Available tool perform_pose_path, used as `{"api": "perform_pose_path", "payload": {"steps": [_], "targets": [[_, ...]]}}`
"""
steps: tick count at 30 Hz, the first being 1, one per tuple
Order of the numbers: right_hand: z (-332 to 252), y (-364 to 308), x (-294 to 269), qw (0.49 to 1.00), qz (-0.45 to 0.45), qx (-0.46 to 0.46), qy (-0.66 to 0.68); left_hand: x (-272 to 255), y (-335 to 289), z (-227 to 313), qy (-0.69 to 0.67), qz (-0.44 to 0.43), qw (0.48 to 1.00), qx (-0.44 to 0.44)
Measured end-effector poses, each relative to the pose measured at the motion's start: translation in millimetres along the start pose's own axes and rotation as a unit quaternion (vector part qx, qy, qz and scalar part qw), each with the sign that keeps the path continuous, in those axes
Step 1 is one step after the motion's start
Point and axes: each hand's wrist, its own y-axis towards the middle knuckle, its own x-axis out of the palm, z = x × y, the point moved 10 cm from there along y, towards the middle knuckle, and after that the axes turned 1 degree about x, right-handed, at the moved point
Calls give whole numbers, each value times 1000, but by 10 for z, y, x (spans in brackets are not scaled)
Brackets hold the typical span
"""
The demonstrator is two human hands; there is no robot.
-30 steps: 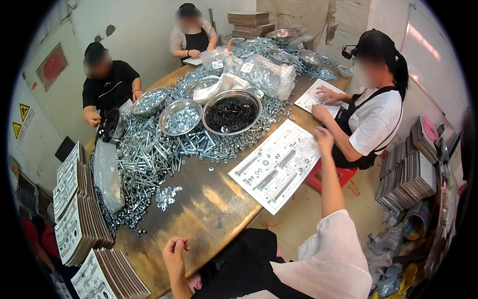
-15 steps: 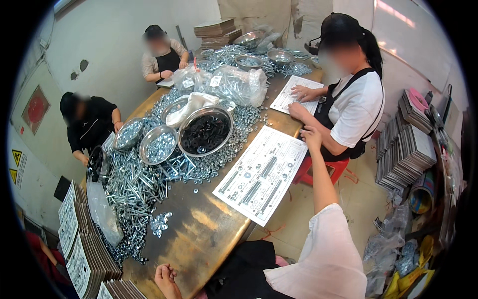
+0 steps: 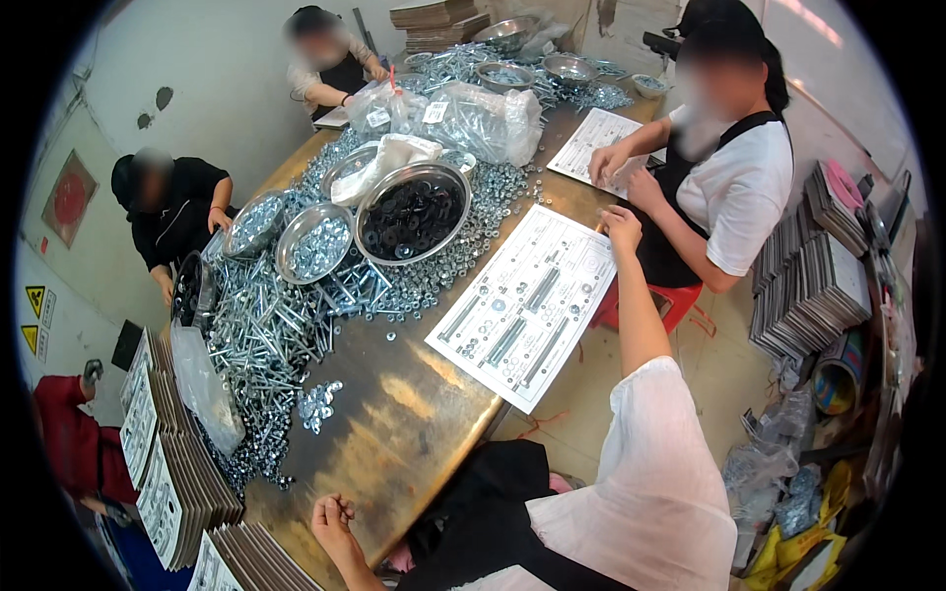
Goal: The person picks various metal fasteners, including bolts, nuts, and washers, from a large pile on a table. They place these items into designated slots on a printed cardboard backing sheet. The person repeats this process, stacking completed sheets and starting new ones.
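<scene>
My right hand [image 3: 621, 229] is closed at the far right corner of a white board [image 3: 517, 305] printed with drawings of bolts, nuts and washers. Its fingers are pinched together, and I cannot make out what lies between them. Several pieces of hardware seem to lie on the printed shapes, though print and metal are hard to tell apart. Over the table's near edge, my left hand [image 3: 333, 514] is curled closed with its palm side partly hidden; anything in it is too small to name. A small pile of shiny washers [image 3: 318, 406] lies beyond it.
Loose bolts [image 3: 266, 345] and nuts cover the table's middle, around a steel bowl of black washers [image 3: 412, 212] and a bowl of silver parts [image 3: 315, 244]. Stacked boards [image 3: 182, 463] stand at left. A co-worker [image 3: 729, 177] sits close at right; others work across the table.
The view has shifted, and things on the table sit higher in it. My right hand stays by the board's far corner, its fingers drawn tighter. At the left edge, a person in red shows more.
</scene>
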Motion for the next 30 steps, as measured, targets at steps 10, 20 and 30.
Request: {"api": "perform_pose_path", "payload": {"steps": [10,20,30], "targets": [[49,138,18,1000,13,17,-1,51,47,-53,1,-9,1000,-8],[-90,-135,418,995,-85,-34,49,-83,17,-120,0,-12,1000,-16],[258,125,530,966,-249,-34,59,50,-42,-78,49,-44,998,-5]]}}
